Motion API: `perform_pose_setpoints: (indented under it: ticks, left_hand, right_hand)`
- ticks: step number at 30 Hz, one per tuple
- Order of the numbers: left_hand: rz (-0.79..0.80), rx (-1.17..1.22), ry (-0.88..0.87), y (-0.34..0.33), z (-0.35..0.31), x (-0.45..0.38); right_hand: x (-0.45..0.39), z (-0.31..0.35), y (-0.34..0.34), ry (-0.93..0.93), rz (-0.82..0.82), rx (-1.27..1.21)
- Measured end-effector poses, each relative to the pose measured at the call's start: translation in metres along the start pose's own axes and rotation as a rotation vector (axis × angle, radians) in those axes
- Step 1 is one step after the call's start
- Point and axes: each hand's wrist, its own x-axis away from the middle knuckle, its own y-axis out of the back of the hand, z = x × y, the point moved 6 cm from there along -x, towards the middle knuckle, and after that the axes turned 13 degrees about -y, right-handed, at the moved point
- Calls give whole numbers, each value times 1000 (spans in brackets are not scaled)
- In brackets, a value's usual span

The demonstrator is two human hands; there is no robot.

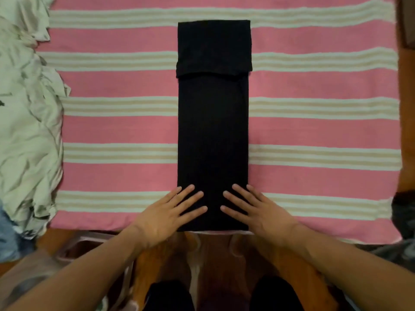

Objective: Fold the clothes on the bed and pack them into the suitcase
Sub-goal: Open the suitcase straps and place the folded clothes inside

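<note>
While both hands, left hand (167, 217) and right hand (260, 215), lay with fingers straight and spread on the near end of the long black folded garment (213, 131) on the pink striped bed cover (325, 131), the folding step seemed underway, next calling for gripping that near edge and folding it far-ward.

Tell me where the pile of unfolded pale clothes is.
In the head view, the pale pile lies along the bed's left edge, left of the black garment.

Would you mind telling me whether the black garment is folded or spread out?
Folded: the black garment lies as a narrow strip, its far end turned back in a flap.
</note>
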Motion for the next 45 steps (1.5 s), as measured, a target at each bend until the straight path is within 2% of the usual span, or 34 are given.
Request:
perform_pose_setpoints:
  ticks: [5, 8, 10, 11, 12, 14, 16, 18, 20, 23, 26, 29, 33, 35, 41, 45]
  left_hand:
    - [-85, -32, -22, 9, -5, 14]
    - [-71, 156, -72, 25, -30, 28]
    - [-71, 418, -89, 47, -48, 35]
    - [-91, 634, -28, 61, -50, 40]
    - [-179, 839, 80, 80, -43, 45]
    - [-452, 1140, 343, 113, -10, 53]
    - [-665, 1374, 502, 130, 27, 48]
    - [-797, 1663, 590, 128, 58, 30]
    - [-837, 1783, 756, 110, 76, 11]
    - [-918, 1800, 992, 76, 80, -1]
    - [-1056, 1706, 1115, 66, 79, 1]
    - [-1125, 1648, 1125, 69, 85, 2]
    - [-916, 1598, 1110, 71, 76, 0]
    - [-883, 1636, 1085, 67, 69, -2]
    - [-1237, 1734, 1066, 85, 103, -12]
    - [-1271, 1519, 1144, 100, 118, -11]
  right_hand:
    - [5, 5, 17, -39, -70, -145]
    - [24, 3, 44, 48, -55, -209]
    - [40, 5, 61, 47, 103, -400]
    - [49, 4, 68, 3, 193, -558]
    - [56, -1, 79, -80, 227, -733]
    - [52, -23, 106, -292, 100, -1037]
    - [28, -54, 121, -511, -37, -1214]
    - [-9, -85, 121, -703, -101, -1337]
    - [-42, -108, 108, -888, -133, -1459]
    - [-55, -106, 83, -1104, -178, -1446]
    - [-51, -91, 79, -1132, -257, -1417]
    - [-48, -90, 78, -1120, -292, -1413]
    - [-48, -93, 81, -1113, -257, -1427]
    - [-49, -93, 81, -1108, -258, -1447]
    - [-70, -113, 98, -1135, -399, -1555]
    - [-75, -119, 108, -1137, -510, -1519]
